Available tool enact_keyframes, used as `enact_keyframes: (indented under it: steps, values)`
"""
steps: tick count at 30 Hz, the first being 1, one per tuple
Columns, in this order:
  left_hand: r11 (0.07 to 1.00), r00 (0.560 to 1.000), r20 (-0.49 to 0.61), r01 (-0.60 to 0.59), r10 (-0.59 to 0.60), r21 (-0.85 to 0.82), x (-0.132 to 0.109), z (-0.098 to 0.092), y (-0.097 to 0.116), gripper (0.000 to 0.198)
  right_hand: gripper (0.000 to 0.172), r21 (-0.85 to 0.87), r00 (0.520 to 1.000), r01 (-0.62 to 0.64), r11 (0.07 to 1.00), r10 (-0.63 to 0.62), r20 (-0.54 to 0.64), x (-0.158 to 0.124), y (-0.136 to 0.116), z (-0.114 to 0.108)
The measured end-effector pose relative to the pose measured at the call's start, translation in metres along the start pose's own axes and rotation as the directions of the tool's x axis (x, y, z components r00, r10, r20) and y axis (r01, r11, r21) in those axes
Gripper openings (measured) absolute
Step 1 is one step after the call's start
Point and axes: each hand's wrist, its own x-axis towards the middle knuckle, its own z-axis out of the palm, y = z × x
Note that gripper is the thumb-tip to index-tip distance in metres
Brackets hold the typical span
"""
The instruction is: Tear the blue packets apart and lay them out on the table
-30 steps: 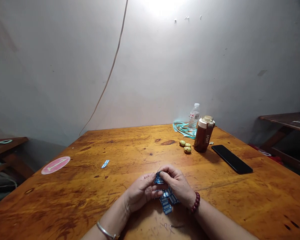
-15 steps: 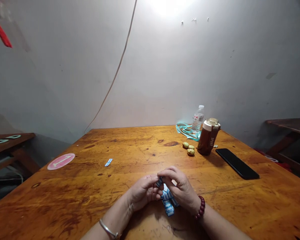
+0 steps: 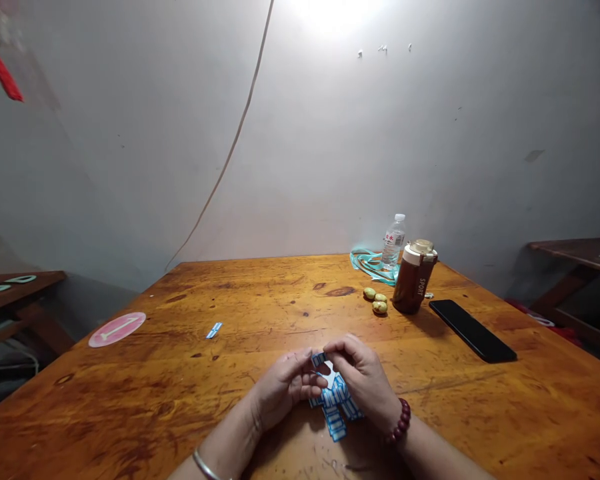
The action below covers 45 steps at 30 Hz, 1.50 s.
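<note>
Near the table's front edge, my left hand [image 3: 283,387] and my right hand [image 3: 365,377] meet over a cutout [image 3: 335,417] patterned in blue and white, like a small figure. A small blue-and-white striped piece [image 3: 319,359] is pinched between them, my left thumb at one end and my right fingertips at the other. The white part [image 3: 329,379] at the top of the cutout shows between my hands. My right fingers hide some of the cutout. A separate small striped piece [image 3: 214,330] lies on the table to the left.
On the wooden table [image 3: 260,293], a pink oval card [image 3: 117,329] lies left. Right of my hands are small yellowish egg-shaped things [image 3: 379,307], a brown SPORT bottle [image 3: 414,280], a clear water bottle [image 3: 393,243], a turquoise strap [image 3: 367,261] and a black phone [image 3: 473,330].
My fingertips have drawn slightly apart, and more of the small striped piece and the cutout beneath now shows. The view has shifted a little.
</note>
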Motion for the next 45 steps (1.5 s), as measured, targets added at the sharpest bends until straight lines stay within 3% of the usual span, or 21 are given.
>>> enact_keyframes:
  steps: [5, 11, 18, 23, 25, 31, 38, 45]
  values:
    - [0.994, 0.993, -0.106, -0.047, 0.057, 0.094, 0.003, -0.004, 0.0, 0.026, 0.014, 0.232, 0.975, -0.223, 0.947, 0.221, 0.036, 0.003, 0.001, 0.0]
    - [0.997, 0.994, -0.099, -0.029, 0.036, 0.07, 0.003, -0.006, -0.002, 0.022, 0.015, 0.376, 0.955, -0.298, 0.877, 0.277, 0.109, 0.002, -0.001, 0.002]
    - [0.998, 0.996, -0.083, -0.027, 0.032, 0.061, 0.003, -0.002, -0.001, 0.023, 0.015, 0.335, 0.961, -0.276, 0.901, 0.267, 0.075, 0.002, 0.002, 0.001]
    - [0.943, 0.988, -0.094, -0.089, 0.126, 0.321, 0.004, 0.003, -0.004, 0.025, 0.014, 0.161, 0.993, -0.118, 0.98, 0.113, 0.042, 0.0, 0.002, 0.002]
    - [0.917, 0.982, -0.091, -0.122, 0.168, 0.38, 0.004, 0.004, -0.005, 0.026, 0.014, 0.168, 0.991, -0.126, 0.978, 0.115, 0.073, -0.001, 0.003, 0.004]
    - [0.977, 0.974, -0.199, -0.069, 0.11, 0.202, 0.007, 0.0, -0.007, 0.029, 0.027, 0.188, 0.991, -0.131, 0.973, 0.121, 0.065, -0.002, 0.005, 0.007]
    - [0.991, 0.982, -0.175, -0.055, 0.077, 0.124, 0.008, 0.002, -0.007, 0.029, 0.023, 0.021, 0.999, -0.041, 0.999, 0.041, 0.012, -0.004, 0.004, 0.008]
    - [0.992, 0.981, -0.184, -0.047, 0.068, 0.116, 0.008, 0.003, -0.008, 0.031, 0.023, 0.09, 0.996, -0.086, 0.992, 0.084, 0.03, -0.003, 0.008, 0.01]
